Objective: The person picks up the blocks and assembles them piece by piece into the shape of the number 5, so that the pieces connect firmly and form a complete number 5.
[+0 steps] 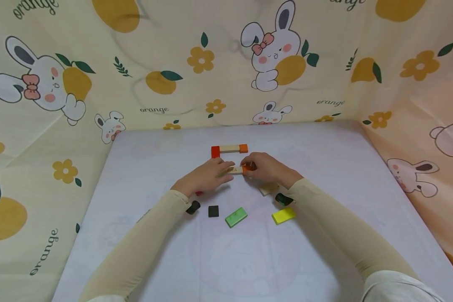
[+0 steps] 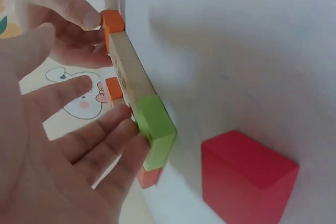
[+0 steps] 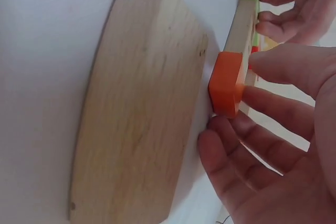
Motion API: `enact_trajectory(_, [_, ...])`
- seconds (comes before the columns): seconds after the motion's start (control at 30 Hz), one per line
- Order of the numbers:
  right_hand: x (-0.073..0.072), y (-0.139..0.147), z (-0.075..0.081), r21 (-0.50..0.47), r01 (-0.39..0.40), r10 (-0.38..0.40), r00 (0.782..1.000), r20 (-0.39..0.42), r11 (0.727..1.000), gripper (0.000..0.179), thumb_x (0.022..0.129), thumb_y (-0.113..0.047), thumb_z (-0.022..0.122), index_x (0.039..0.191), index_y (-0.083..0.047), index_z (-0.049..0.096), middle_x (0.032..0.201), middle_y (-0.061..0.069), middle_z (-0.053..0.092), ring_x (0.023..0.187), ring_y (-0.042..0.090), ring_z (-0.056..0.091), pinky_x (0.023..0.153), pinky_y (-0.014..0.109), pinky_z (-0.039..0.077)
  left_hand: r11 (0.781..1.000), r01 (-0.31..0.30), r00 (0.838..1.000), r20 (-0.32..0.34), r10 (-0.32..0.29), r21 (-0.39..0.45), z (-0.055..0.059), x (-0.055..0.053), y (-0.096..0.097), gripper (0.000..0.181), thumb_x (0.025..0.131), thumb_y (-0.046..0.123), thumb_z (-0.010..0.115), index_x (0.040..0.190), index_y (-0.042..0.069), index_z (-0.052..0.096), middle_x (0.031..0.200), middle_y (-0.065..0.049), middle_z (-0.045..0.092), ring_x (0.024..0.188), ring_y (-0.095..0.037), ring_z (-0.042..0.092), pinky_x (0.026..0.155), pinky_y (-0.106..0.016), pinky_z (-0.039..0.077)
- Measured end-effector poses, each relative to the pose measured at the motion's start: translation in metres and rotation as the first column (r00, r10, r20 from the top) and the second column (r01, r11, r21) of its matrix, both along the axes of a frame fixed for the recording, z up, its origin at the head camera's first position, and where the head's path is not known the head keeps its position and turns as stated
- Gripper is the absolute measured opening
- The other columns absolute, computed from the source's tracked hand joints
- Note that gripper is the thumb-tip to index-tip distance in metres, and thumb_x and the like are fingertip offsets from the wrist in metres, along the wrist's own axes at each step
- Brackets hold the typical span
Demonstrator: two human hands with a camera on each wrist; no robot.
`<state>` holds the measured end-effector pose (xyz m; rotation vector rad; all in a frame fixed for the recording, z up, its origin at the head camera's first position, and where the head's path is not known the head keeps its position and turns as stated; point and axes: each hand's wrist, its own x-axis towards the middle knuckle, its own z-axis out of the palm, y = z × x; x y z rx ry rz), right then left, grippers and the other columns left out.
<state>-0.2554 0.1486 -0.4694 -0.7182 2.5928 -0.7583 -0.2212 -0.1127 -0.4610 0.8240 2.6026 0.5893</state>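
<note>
Both hands are at a row of toy blocks near the table's middle. A pale wooden block [image 1: 235, 170] with dark print lies between an orange block [image 3: 227, 85] and a green block [image 2: 157, 129]. My right hand [image 1: 268, 167] pinches the orange block at the row's right end, its thumb and index fingertip on it. At the other end my left hand [image 1: 209, 176] has its fingers spread, fingertips against the green block. Behind this row, a red block [image 1: 215, 151], a wooden strip [image 1: 229, 148] and another orange block [image 1: 243, 148] form a second line.
A red block [image 2: 247, 174] lies beside the left hand. By the right hand is a wooden block [image 3: 139, 108] with slanted ends. Nearer are a black square [image 1: 213, 211], a green block [image 1: 236, 217] and a yellow block [image 1: 283, 216]. Patterned cloth [image 1: 219, 84] walls the table.
</note>
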Motion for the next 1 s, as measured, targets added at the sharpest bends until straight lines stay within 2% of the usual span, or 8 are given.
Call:
enact_trajectory(0.13, [0.004, 0.001, 0.004, -0.012, 0.042, -0.042, 0.999, 0.009, 0.999, 0.038, 0.101, -0.025, 0.081, 0.136, -0.011, 0.075, 0.115, 0.005, 0.069, 0.099, 0.026, 0.061, 0.089, 0.041, 0.057, 0.991, -0.049, 0.996, 0.077, 0.039, 0.123, 0.002, 0.0, -0.008, 0.064, 0.111, 0.052, 0.057, 0.166, 0.021, 0.047, 0.142, -0.01, 0.055, 0.124, -0.024, 0.053, 0.109, -0.049, 0.05])
enact_trajectory(0.23, [0.007, 0.002, 0.007, -0.018, 0.063, -0.064, 0.998, -0.025, 0.998, 0.039, 0.1, -0.027, 0.08, 0.135, -0.01, 0.075, 0.117, 0.006, 0.068, 0.102, 0.027, 0.06, 0.091, 0.044, 0.057, 0.964, -0.096, 0.99, 0.12, 0.068, 0.247, 0.009, 0.0, -0.017, 0.063, 0.11, 0.052, 0.058, 0.165, 0.023, 0.048, 0.147, -0.012, 0.055, 0.129, -0.027, 0.054, 0.109, -0.051, 0.05])
enact_trajectory(0.43, [0.01, -0.007, 0.008, 0.018, 0.006, -0.004, 0.989, -0.145, 1.0, 0.037, 0.102, -0.026, 0.075, 0.136, -0.011, 0.075, 0.131, 0.009, 0.066, 0.118, 0.028, 0.057, 0.104, 0.049, 0.054, 0.885, -0.187, 0.982, 0.108, 0.155, 0.427, 0.024, 0.003, -0.042, 0.061, 0.105, 0.035, 0.073, 0.161, 0.018, 0.053, 0.151, -0.014, 0.057, 0.135, -0.037, 0.055, 0.11, -0.052, 0.05])
enact_trajectory(0.57, [0.015, -0.018, 0.01, 0.06, -0.043, 0.053, 0.982, -0.18, 0.997, 0.04, 0.104, -0.029, 0.074, 0.141, -0.015, 0.074, 0.138, 0.009, 0.063, 0.125, 0.027, 0.053, 0.107, 0.047, 0.053, 0.862, -0.22, 0.975, 0.106, 0.193, 0.456, 0.023, 0.007, -0.063, 0.06, 0.101, 0.024, 0.079, 0.156, 0.014, 0.057, 0.149, -0.016, 0.057, 0.135, -0.041, 0.054, 0.112, -0.054, 0.049])
enact_trajectory(0.67, [0.02, -0.024, 0.014, 0.066, -0.071, 0.082, 0.979, -0.186, 0.995, 0.044, 0.103, -0.027, 0.076, 0.145, -0.017, 0.072, 0.135, 0.01, 0.063, 0.122, 0.027, 0.054, 0.104, 0.045, 0.054, 0.863, -0.252, 0.968, 0.13, 0.216, 0.438, 0.017, 0.012, -0.076, 0.06, 0.099, 0.02, 0.081, 0.154, 0.014, 0.058, 0.151, -0.014, 0.057, 0.136, -0.041, 0.053, 0.113, -0.056, 0.048])
enact_trajectory(0.77, [0.024, -0.026, 0.016, 0.07, -0.076, 0.089, 0.977, -0.194, 0.995, 0.045, 0.102, -0.025, 0.077, 0.146, -0.017, 0.071, 0.131, 0.009, 0.063, 0.119, 0.027, 0.054, 0.102, 0.043, 0.054, 0.876, -0.264, 0.964, 0.144, 0.224, 0.405, 0.009, 0.019, -0.086, 0.059, 0.097, 0.018, 0.082, 0.153, 0.015, 0.06, 0.151, -0.012, 0.057, 0.135, -0.039, 0.053, 0.111, -0.058, 0.049])
enact_trajectory(0.87, [0.026, -0.023, 0.016, 0.087, -0.066, 0.083, 0.975, -0.204, 0.994, 0.044, 0.102, -0.024, 0.076, 0.145, -0.017, 0.071, 0.131, 0.007, 0.063, 0.119, 0.026, 0.055, 0.102, 0.043, 0.054, 0.9, -0.253, 0.967, 0.133, 0.219, 0.356, 0.002, 0.029, -0.09, 0.057, 0.097, 0.022, 0.082, 0.151, 0.015, 0.063, 0.149, -0.008, 0.058, 0.133, -0.037, 0.055, 0.108, -0.058, 0.052])
enact_trajectory(1.0, [0.027, -0.014, 0.015, 0.105, -0.056, 0.077, 0.976, -0.206, 0.993, 0.043, 0.102, -0.023, 0.075, 0.144, -0.016, 0.072, 0.132, 0.007, 0.064, 0.12, 0.025, 0.055, 0.102, 0.042, 0.055, 0.938, -0.202, 0.979, 0.074, 0.188, 0.281, -0.008, 0.041, -0.092, 0.056, 0.099, 0.028, 0.081, 0.15, 0.015, 0.065, 0.149, -0.007, 0.057, 0.135, -0.036, 0.055, 0.11, -0.059, 0.05])
